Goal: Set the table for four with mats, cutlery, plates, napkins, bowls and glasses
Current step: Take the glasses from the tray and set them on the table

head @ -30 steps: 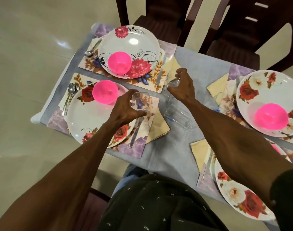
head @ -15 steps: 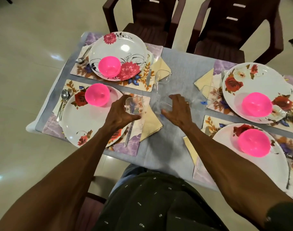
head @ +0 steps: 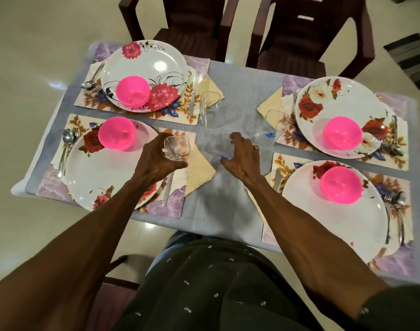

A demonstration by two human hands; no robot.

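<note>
Left hand has its fingers curled round a clear glass (upright, over the near-left mat); right hand spread around another glass, grip unclear.

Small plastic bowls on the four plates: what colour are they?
Bright pink, all four; the small plastic bowl on the far-left plate shows it best in the head view.

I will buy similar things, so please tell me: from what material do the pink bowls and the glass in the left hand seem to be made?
The pink bowls look like glossy, slightly translucent plastic: light glows through the walls. The glass that the left hand grips is clear and squarish; glass or hard plastic, the picture cannot settle which.
</note>
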